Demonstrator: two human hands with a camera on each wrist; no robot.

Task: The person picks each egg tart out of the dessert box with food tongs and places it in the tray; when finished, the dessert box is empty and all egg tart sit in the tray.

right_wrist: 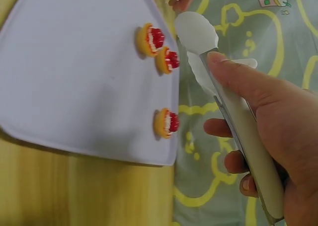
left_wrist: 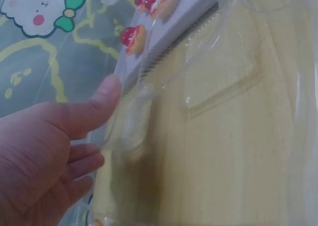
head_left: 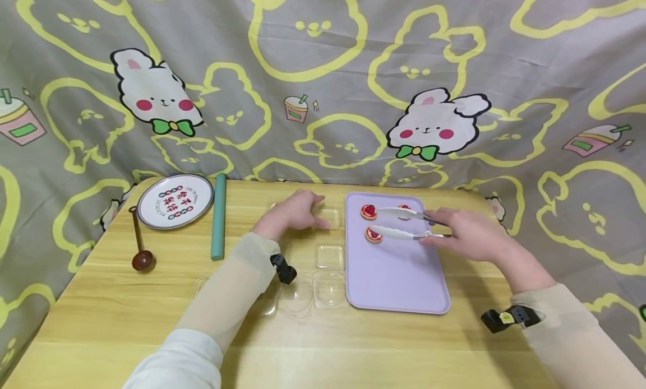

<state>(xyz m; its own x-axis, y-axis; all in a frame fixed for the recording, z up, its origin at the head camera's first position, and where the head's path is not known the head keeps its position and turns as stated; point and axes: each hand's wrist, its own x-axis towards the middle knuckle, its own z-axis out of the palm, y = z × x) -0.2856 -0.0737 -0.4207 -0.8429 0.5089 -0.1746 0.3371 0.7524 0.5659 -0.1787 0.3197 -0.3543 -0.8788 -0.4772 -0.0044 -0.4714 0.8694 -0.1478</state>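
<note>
My right hand (head_left: 466, 235) grips tongs (right_wrist: 243, 131) with pale tips and metal arms. The tips are spread above a lilac tray (head_left: 398, 282), close to the small fruit tarts. One tart (head_left: 369, 211) sits near the tray's far left corner, a second tart (head_left: 374, 234) just in front of it. A third tart (head_left: 404, 211) is partly hidden behind the tongs. Left of the tray, my left hand (head_left: 298, 209) has thumb and fingers apart beside a clear plastic box (head_left: 329, 217); its thumb seems to touch the rim.
More clear plastic boxes (head_left: 330, 288) stand nearer on the wooden table (head_left: 323, 350), partly behind the left forearm. Further left are a teal rolling pin (head_left: 218, 218), a white plate (head_left: 166, 209) with red print and a dark brown ladle (head_left: 142, 259). A patterned curtain (head_left: 343, 97) hangs behind.
</note>
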